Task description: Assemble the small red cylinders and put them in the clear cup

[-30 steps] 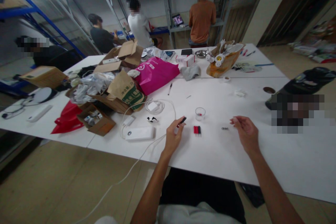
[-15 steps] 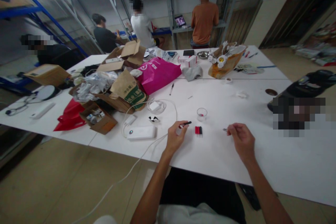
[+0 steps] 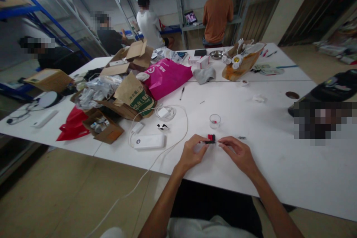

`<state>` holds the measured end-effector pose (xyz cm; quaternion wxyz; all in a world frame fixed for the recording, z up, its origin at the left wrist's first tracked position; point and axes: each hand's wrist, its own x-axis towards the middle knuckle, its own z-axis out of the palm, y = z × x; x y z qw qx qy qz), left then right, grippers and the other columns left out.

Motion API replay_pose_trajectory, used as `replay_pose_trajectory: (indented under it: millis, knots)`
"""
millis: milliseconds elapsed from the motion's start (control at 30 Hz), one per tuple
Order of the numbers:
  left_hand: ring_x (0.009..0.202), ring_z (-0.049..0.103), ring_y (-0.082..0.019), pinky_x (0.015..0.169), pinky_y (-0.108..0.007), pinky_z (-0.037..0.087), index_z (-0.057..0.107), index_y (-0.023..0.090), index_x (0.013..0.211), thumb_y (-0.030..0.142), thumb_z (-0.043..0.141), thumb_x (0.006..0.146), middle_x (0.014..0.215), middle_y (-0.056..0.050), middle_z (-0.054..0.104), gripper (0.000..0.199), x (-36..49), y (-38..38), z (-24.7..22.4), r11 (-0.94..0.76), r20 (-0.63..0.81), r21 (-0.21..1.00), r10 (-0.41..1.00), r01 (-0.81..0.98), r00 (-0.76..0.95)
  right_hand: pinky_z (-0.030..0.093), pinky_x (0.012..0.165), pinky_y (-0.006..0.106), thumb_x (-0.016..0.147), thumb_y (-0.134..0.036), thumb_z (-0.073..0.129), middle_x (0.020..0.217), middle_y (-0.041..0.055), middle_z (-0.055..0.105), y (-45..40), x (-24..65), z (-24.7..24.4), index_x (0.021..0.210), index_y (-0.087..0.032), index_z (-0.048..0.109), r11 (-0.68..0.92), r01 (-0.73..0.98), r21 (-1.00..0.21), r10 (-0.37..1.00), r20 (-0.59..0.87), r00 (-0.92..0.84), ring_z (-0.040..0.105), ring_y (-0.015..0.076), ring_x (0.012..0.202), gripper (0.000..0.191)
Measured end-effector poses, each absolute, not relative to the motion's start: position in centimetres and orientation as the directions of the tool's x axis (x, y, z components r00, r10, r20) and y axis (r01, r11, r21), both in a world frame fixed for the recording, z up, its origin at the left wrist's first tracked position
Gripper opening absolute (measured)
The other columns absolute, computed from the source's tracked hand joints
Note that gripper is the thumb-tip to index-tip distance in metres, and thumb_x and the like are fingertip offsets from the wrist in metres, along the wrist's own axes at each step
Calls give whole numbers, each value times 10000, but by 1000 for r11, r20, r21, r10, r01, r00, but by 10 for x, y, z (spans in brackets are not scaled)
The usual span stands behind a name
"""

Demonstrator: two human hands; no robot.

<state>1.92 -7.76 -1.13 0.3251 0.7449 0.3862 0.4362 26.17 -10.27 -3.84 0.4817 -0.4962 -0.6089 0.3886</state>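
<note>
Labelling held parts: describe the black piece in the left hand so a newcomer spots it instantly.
Along the white table's near side, find the left hand. It holds a small, slim black piece; unlike the red pieces just beyond, it lies sideways, pointing toward the right hand.

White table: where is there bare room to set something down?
Bare: between the right hand and the dark bulky object; between the clear cup and the white scrap. Crowded: the left side, with small cardboard box, pink bag and white device.
</note>
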Motion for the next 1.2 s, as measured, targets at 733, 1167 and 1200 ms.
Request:
replay_pose_trajectory:
  millis: [733,1167,1200]
  knots:
    - [994,724,-237,933,-412,597,781,262,1286,297,663,1078,1039,-67,812,241,28,-76,-21,-592,436,731,788,339,435,659,913,426,1001,-489,753,1020,85,816,-104,264,-36,1059,-246,808,170,263,-950,985,154,-78,775,273,948,256]
    - [1003,718,-238,931,-409,589,779,231,1249,276,659,1078,1050,-72,819,214,29,-77,-19,-589,446,727,796,352,410,649,903,424,998,-496,753,1018,70,830,-104,264,-37,1058,-252,828,161,284,-945,987,148,-67,786,270,923,263]
    - [999,716,-236,928,-407,591,779,231,1254,276,660,1078,1048,-71,818,217,29,-77,-19,-594,450,726,792,347,413,649,906,425,998,-499,753,1020,73,830,-104,264,-38,1057,-249,826,162,282,-946,987,149,-67,785,270,925,268]
